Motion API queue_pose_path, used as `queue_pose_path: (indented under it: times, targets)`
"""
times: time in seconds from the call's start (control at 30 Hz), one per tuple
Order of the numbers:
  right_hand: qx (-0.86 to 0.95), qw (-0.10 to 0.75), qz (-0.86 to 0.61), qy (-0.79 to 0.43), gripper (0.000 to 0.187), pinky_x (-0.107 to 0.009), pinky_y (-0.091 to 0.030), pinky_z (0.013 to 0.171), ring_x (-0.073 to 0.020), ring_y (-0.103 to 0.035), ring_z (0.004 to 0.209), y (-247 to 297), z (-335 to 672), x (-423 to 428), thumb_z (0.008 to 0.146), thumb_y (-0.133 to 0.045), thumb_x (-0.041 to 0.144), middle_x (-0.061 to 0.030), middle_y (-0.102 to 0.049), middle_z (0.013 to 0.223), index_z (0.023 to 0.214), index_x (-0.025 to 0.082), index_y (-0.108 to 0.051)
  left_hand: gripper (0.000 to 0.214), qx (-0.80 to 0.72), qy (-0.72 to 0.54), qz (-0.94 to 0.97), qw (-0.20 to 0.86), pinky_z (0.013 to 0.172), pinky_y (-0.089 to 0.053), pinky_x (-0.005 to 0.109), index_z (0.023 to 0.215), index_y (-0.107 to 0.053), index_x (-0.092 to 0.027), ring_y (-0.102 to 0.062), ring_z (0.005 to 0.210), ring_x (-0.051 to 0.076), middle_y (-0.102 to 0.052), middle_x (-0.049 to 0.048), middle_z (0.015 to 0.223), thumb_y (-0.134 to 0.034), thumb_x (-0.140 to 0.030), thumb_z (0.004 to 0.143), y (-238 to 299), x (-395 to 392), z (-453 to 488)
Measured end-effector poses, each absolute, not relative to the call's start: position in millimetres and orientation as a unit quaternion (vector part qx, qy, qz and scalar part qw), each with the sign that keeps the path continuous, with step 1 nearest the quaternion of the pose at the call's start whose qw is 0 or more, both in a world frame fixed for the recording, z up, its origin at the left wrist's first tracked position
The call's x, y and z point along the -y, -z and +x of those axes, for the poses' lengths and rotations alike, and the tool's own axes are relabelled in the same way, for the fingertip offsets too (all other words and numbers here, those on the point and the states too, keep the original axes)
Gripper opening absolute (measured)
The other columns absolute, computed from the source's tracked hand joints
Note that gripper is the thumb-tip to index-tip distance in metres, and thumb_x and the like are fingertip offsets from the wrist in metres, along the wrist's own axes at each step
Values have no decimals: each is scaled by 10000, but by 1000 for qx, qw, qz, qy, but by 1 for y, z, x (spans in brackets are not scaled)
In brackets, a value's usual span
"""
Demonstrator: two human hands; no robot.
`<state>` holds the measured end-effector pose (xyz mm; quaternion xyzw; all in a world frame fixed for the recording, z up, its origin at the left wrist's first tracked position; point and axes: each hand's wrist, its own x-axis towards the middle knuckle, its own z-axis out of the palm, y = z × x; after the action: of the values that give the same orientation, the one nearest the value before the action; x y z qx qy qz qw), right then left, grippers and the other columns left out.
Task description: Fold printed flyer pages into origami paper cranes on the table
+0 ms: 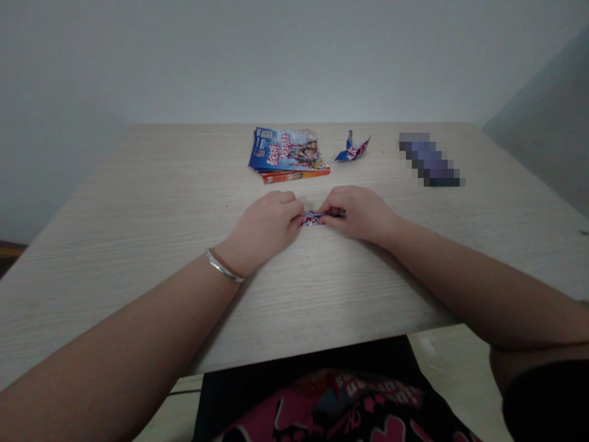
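Observation:
Between my hands, at the middle of the table, lies a small folded piece of printed paper (pixel 313 218) in blue, red and white. My left hand (pixel 275 216) is closed on its left end, fingers pressed down on it. The fingers and thumb of my right hand (pixel 356 212) pinch its right end, and a dark corner of the paper shows beneath them. Much of the paper is hidden by my fingers. Beyond my right hand stands a folded paper crane (pixel 352 151) with similar print.
Behind my left hand is a stack of printed leaflets (pixel 285 150), an orange-edged one at the bottom. At the back right lies a blurred-out dark purple rectangular object (pixel 430 159). The pale wood table (pixel 138 202) meets a wall at its far edge.

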<state>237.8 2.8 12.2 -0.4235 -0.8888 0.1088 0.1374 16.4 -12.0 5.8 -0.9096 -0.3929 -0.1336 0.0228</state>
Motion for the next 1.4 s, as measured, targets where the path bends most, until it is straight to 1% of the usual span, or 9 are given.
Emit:
queue_pose_path:
  times: [0.1, 0.2, 0.43, 0.8, 0.9, 1.03, 1.1, 1.2, 1.4]
  targets:
    - [888, 123, -434, -93, 103, -299, -427, 764, -196, -650, 874, -15, 236, -2, 925, -704, 209, -67, -746, 916, 941, 176, -800, 204, 393, 123, -911, 26, 821, -528, 375, 867, -700, -126, -647, 886, 258, -681, 109, 875, -536, -163, 982, -6, 11, 16]
    - [885, 111, -444, -83, 130, -305, -425, 756, -202, -650, 870, -16, 235, -3, 932, -685, 230, -76, -739, 928, 963, 170, -796, 186, 395, 110, -911, 33, 832, -527, 379, 901, -689, -125, -647, 902, 264, -677, 109, 896, -532, -167, 992, -7, 11, 16]
    - [892, 37, -447, -49, 181, -320, -419, 744, -231, -665, 931, -22, 247, -8, 879, -651, 223, -80, -760, 982, 997, 185, -782, 160, 397, 96, -912, 34, 827, -518, 372, 935, -675, -129, -643, 924, 263, -677, 105, 936, -530, -147, 998, -5, 9, 17]
    - [891, -41, -447, -67, 149, -307, -350, 650, -200, -617, 786, -34, 266, -15, 821, -618, 242, -61, -740, 896, 881, 191, -744, 183, 406, 104, -908, 7, 858, -523, 389, 943, -692, -122, -642, 945, 270, -683, 116, 937, -525, -167, 1002, -8, 12, 14]
    - [888, -7, -457, -49, 150, -305, -342, 633, -202, -607, 767, -34, 271, -16, 815, -618, 243, -73, -736, 891, 873, 180, -741, 181, 412, 111, -904, 8, 848, -525, 384, 931, -690, -127, -647, 931, 267, -682, 111, 925, -534, -178, 1006, -8, 12, 12]
    - [883, 117, -444, -96, 212, -289, -413, 683, -172, -593, 722, -26, 266, -15, 816, -582, 173, -57, -719, 865, 953, 165, -744, 168, 411, 125, -903, 3, 850, -522, 381, 908, -686, -135, -644, 928, 266, -678, 108, 913, -548, -176, 995, -8, 11, 12]
    - [900, 123, -404, -108, 232, -290, -429, 715, -174, -596, 736, -22, 262, -14, 798, -611, 174, -53, -723, 882, 989, 170, -743, 170, 411, 134, -902, -3, 864, -521, 382, 909, -685, -141, -640, 937, 263, -678, 106, 916, -542, -176, 993, -8, 10, 11]
    - [905, 115, -397, -99, 256, -288, -416, 711, -170, -588, 726, -19, 259, -11, 796, -638, 177, -42, -731, 892, 1034, 187, -734, 180, 413, 140, -900, -7, 892, -519, 390, 935, -693, -142, -638, 955, 263, -683, 108, 932, -524, -167, 994, -7, 10, 9]
    - [900, 110, -420, -43, 171, -302, -400, 736, -195, -619, 811, -18, 257, -8, 887, -628, 235, -53, -741, 904, 1012, 206, -742, 217, 426, 120, -896, 33, 862, -519, 402, 954, -700, -118, -629, 938, 278, -683, 139, 946, -486, -134, 983, -7, 8, 9]
